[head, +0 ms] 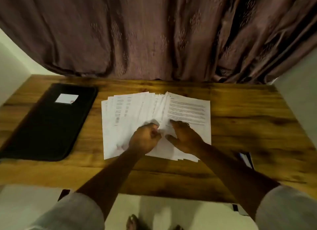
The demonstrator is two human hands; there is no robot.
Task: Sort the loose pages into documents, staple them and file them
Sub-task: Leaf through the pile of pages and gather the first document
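Several loose white printed pages [130, 113] lie fanned out in the middle of the wooden table [240, 127]. My left hand [145, 139] is curled and pinches the near edges of some fanned pages at the centre. My right hand [185, 137] lies beside it with fingers spread flat, pressing on a text-covered page [188, 109] at the right of the fan. A black zipped file folder [49, 125] with a white label [66, 98] lies closed at the table's left. A small blue and white object [246, 159], partly hidden by my right forearm, sits at the right.
A brown curtain [154, 32] hangs behind the table's far edge. Pale walls flank the table on both sides. Bare wood shows to the right of the pages and along the near edge. The floor and a foot show below.
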